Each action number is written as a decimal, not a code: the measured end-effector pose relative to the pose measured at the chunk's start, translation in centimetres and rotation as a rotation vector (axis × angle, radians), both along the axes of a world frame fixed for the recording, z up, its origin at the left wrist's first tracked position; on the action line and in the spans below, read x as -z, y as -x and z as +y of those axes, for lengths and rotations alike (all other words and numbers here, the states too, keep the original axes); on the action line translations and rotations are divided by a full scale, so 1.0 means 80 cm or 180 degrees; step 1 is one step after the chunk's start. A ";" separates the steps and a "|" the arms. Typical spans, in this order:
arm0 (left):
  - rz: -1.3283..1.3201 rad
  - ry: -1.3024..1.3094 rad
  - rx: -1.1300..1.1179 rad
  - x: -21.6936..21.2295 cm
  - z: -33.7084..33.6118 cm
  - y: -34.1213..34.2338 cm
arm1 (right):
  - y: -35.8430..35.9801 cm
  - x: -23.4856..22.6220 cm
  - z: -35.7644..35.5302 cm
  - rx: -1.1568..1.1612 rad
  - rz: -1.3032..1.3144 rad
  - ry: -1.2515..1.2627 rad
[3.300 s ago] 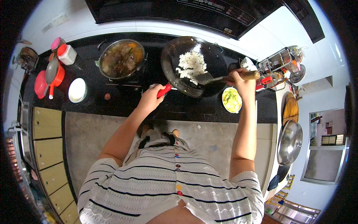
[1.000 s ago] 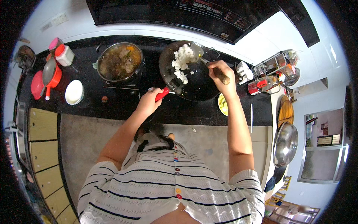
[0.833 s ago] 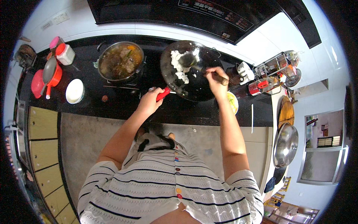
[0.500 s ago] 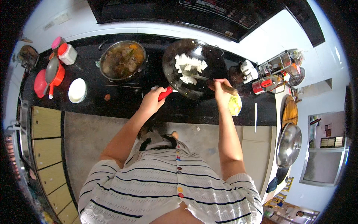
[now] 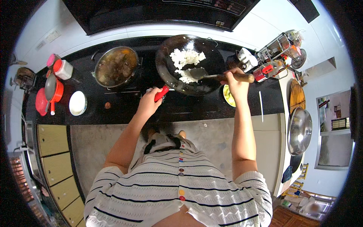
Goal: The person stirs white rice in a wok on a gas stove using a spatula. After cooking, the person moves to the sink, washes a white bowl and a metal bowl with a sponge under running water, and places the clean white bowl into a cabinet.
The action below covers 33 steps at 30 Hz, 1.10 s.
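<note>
red wok handle [image 5: 161,93] sits clamped in the left hand [image 5: 148,103] grip; the right hand [image 5: 236,80] is closed on the wooden-handled spatula [image 5: 221,76]. since half a second ago the spatula has swung level, its long axis left-right, blade pointing left into the rice [image 5: 186,62] in the black wok [image 5: 191,64] on the worktop [image 5: 181,109].

Black desk [image 5: 181,108] with built-in stove. Wok [image 5: 191,64] on the right burner; steel pot [image 5: 115,67] just left of the wok. Far left of the wok: white bowl [image 5: 77,103], red ladle rest [image 5: 48,99], capped jar [image 5: 62,69]. Right of the wok: yellow-filled dish [image 5: 228,96], possibly a knife [image 5: 261,106], spice rack [image 5: 278,56].
</note>
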<state>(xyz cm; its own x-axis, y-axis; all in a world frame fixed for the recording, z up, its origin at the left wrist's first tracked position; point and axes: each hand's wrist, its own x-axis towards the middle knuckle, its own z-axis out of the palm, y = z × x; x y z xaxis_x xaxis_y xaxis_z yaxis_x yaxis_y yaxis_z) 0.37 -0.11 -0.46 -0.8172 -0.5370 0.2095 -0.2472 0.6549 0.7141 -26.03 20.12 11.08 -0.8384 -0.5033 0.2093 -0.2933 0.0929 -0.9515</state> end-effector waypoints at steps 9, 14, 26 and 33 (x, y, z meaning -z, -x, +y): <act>-0.0015 0.0096 0.0093 -0.006 -0.004 0.003 | -0.012 0.014 -0.003 0.0148 0.0039 -0.0313; 0.0018 0.0096 0.0122 -0.006 -0.002 0.008 | -0.045 0.063 -0.014 0.0149 0.0008 0.0249; 0.0050 0.0084 0.0197 0.001 -0.005 0.009 | -0.017 0.084 -0.024 0.0326 0.0154 0.0485; 0.0124 0.0167 0.0178 -0.002 -0.002 0.013 | -0.017 0.120 -0.028 0.0367 0.0364 0.0576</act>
